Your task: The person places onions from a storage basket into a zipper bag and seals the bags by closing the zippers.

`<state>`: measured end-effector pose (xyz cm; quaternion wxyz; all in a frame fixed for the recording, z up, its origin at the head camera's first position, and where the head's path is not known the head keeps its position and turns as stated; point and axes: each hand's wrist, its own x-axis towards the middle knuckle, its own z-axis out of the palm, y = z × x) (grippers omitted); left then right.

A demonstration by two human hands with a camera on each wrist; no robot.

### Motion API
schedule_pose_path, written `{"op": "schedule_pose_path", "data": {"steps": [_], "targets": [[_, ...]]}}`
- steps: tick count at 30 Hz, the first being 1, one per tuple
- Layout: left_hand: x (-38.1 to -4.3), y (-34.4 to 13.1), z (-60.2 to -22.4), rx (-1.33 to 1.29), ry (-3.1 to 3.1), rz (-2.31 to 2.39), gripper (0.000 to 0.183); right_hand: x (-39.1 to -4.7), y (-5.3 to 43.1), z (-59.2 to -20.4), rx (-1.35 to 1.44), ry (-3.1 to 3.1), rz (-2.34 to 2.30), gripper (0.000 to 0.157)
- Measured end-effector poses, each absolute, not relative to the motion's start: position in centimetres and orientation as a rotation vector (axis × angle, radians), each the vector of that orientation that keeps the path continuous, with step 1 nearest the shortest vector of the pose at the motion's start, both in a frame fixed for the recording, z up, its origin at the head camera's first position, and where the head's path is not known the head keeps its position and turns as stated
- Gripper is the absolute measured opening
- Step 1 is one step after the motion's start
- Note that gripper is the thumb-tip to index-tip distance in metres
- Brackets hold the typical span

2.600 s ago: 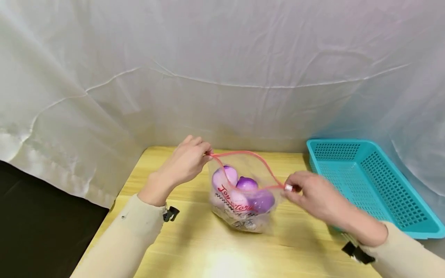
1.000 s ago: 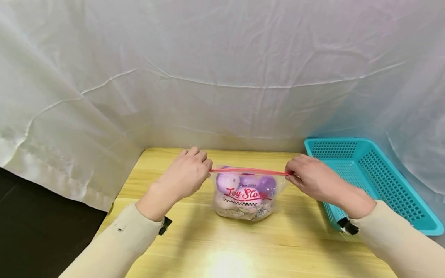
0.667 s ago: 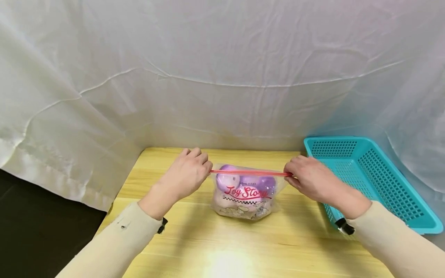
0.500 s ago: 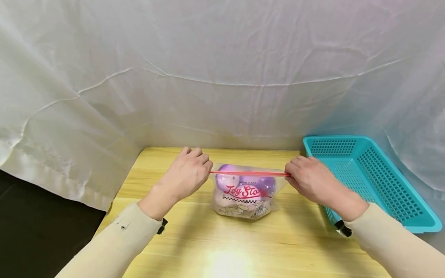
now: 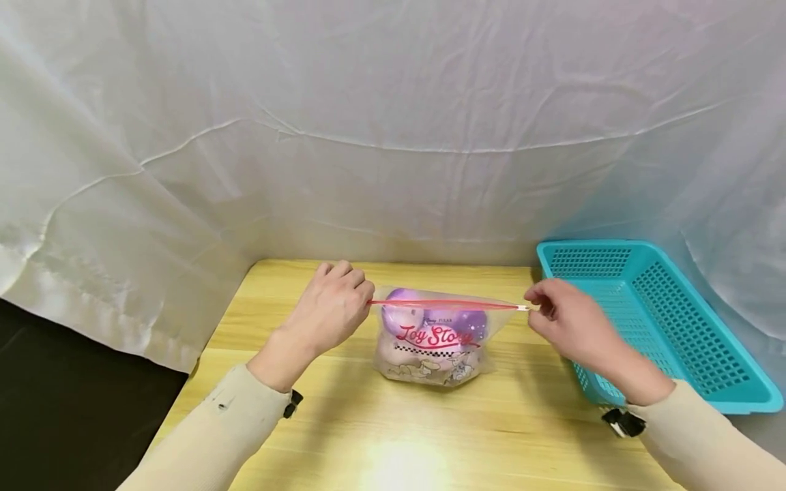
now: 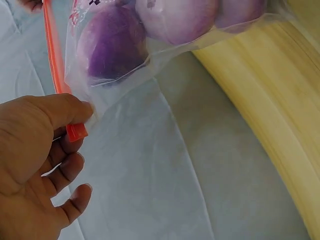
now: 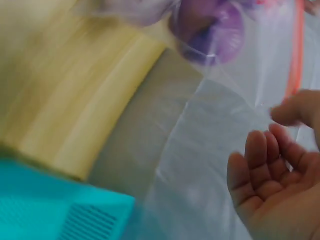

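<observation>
A clear slider zip bag with red "Toy Story" lettering stands on the wooden table, filled with several round purple-and-white onions. Its red zip strip runs nearly straight across the top, and a white slider sits at the right end. Thumb and forefinger of my left hand pinch the strip's left end, the other fingers loosely bent in the left wrist view. Just right of the slider, my right hand holds nothing; thumb and fingers are parted in the right wrist view.
A turquoise perforated plastic basket stands at the right, close beside my right forearm. The pale wooden table ends at a light cloth curtain behind. A dark area lies left of the table.
The bag's mouth gaped at first, then its edges came together in a straight line. My right hand has let go of the right end and moved slightly right, baring the white slider.
</observation>
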<state>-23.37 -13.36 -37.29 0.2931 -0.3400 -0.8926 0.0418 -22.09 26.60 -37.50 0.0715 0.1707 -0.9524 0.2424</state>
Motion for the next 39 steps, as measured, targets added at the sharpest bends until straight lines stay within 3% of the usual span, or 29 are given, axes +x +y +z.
{"op": "schedule_pose_path", "data": {"steps": [7,14,20,27,33,39], "targets": [[-23.4,-13.5,-37.4,-0.911,-2.365,0.082,0.015,-21.5,28.3,-37.5,-0.039,-2.789,1.879,0.04],[-23.5,-13.7,-37.3,-0.917,-2.327,0.059,0.015,-21.7,27.7,-37.5,-0.31,-2.543,2.595,0.036],[-23.7,-13.6,-37.2,-0.939,-2.313,0.051,0.013,-21.9,27.4,-37.4,-0.322,-2.394,2.851,0.027],[-23.5,-14.1,-37.1,-0.95,-2.32,0.05,0.012,-21.9,27.8,-37.9,-0.093,-2.273,3.061,0.022],[-23.3,-14.7,-37.1,-0.971,-2.318,0.057,0.012,-21.7,27.7,-38.0,0.016,-2.264,3.045,0.018],[-23.3,-15.0,-37.1,-0.98,-2.31,0.04,0.012,-21.5,27.0,-37.9,-0.047,-2.32,2.879,0.021]]}}
